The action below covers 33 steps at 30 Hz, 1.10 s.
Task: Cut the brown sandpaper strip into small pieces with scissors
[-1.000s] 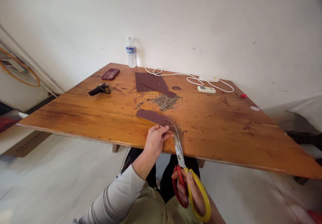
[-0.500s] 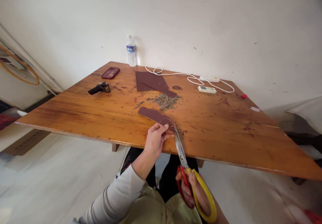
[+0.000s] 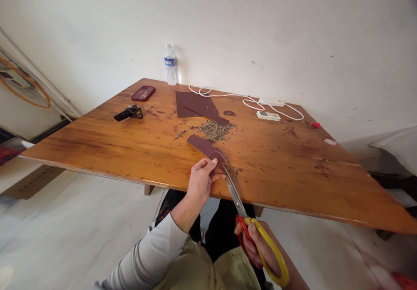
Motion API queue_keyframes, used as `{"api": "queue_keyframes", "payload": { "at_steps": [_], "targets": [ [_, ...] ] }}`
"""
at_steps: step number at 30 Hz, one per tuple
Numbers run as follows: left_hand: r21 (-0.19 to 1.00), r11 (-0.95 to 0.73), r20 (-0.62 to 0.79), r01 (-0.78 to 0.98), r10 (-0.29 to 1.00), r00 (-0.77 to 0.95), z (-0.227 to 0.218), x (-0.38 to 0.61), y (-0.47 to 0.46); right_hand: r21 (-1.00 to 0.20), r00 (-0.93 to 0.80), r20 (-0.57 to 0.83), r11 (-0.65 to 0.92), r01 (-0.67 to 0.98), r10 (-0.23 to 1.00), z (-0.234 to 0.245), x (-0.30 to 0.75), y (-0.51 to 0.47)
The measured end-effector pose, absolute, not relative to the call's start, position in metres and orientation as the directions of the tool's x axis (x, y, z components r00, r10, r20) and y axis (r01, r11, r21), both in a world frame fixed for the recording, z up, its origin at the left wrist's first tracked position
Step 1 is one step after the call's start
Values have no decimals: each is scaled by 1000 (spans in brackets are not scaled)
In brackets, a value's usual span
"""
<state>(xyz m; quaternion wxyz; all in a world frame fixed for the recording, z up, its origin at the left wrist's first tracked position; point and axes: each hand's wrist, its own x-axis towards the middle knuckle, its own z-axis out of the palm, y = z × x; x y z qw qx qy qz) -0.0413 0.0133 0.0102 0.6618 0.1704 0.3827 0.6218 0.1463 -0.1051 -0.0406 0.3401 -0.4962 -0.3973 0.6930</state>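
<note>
My left hand [image 3: 201,182] pinches the near end of a dark maroon strip [image 3: 205,147] that reaches out over the wooden table [image 3: 293,164]. My right hand [image 3: 260,248] grips large scissors [image 3: 252,227] with one red and one yellow handle. Their blades point up and left and meet the strip just right of my left thumb. A pile of small dry cuttings [image 3: 214,130] lies beyond the strip, and a few scraps sit by the blade tips.
Larger maroon sheets [image 3: 195,105] lie further back. A water bottle [image 3: 170,65] stands by the wall, with a maroon phone [image 3: 143,93] and a black tool [image 3: 127,113] to the left. A white cable [image 3: 247,101] and a small white device [image 3: 267,116] lie at the right.
The maroon strip has swung to the right, its far end now closer to the pile of cuttings. The scissors and my right hand have shifted right and down.
</note>
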Motion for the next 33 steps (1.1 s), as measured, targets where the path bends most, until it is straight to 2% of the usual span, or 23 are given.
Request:
{"api": "queue_keyframes", "payload": {
  "at_steps": [7, 20, 33],
  "targets": [
    [717, 163, -286, -678, 956, -73, 9, -41, 13, -908, -263, -395, -418, -33, 880, -51, 153, -104],
    [734, 164, -256, -659, 966, -44, 7, -42, 15, -909, -346, -416, -389, 146, 841, -34, 176, -94],
    [740, 190, -266, -645, 964, -22, 7, -44, 17, -921, -322, -385, -380, 82, 865, -60, 172, -102]
  ]
}}
